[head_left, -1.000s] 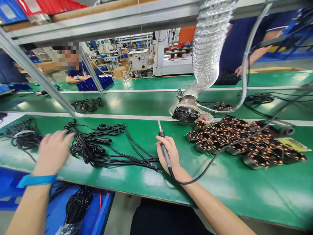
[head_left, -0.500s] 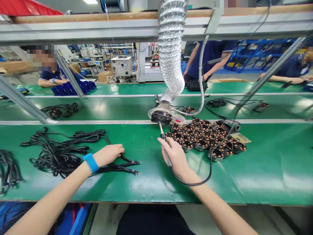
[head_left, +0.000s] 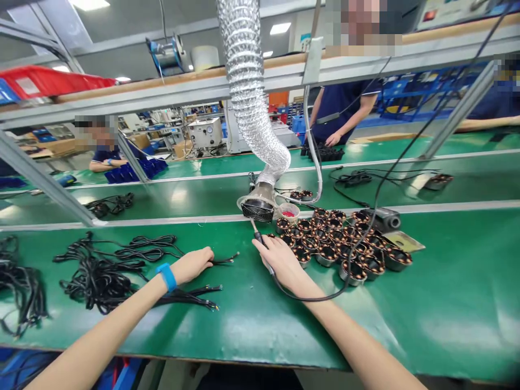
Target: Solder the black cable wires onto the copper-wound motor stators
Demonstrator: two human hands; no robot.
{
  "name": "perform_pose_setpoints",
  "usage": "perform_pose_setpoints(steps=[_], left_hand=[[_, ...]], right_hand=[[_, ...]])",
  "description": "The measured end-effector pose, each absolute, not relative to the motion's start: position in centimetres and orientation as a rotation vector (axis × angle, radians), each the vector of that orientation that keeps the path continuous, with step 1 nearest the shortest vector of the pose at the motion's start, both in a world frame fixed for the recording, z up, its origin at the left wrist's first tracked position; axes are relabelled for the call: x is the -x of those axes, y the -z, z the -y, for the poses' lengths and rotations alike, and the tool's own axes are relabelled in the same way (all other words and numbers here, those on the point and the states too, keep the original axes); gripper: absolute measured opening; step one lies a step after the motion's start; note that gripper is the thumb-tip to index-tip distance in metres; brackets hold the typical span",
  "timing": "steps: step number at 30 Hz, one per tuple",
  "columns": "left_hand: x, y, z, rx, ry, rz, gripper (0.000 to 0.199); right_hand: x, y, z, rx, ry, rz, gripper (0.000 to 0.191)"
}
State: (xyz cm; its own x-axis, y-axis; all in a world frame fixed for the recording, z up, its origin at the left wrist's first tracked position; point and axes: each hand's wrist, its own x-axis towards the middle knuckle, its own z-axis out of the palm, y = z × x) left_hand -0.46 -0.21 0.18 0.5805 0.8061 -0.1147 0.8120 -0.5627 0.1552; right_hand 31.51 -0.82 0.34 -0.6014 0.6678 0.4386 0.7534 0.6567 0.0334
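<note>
Left hand (head_left: 194, 265), fingers bunched, pinches a black cable (head_left: 223, 262) near its bare end, the rest trailing toward the cable pile (head_left: 95, 281); a tug could drag tangled neighbours along. Right hand (head_left: 282, 262) grips the soldering iron (head_left: 259, 237) between thumb and curled fingers, tip close under the fan (head_left: 258, 210): if hot, a slip could scorch it. Iron's cord (head_left: 325, 298) crosses the copper coils (head_left: 327, 254), might snag and shift them.
</note>
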Motion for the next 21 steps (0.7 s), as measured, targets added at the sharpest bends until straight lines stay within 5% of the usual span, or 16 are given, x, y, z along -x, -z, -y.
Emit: perform_pose_setpoints(steps=[10,21], left_hand=[[0.8,-2.3,-11.8,-1.726,-0.722,-2.243,0.017],[0.1,-3.9,-7.8,-1.571,-1.570,-1.637,0.020]], right_hand=[[-30.5,0.6,1.0,1.079,0.217,2.413,0.045],[-29.6,-2.0,4.2,0.956,-0.494,2.331,0.063]])
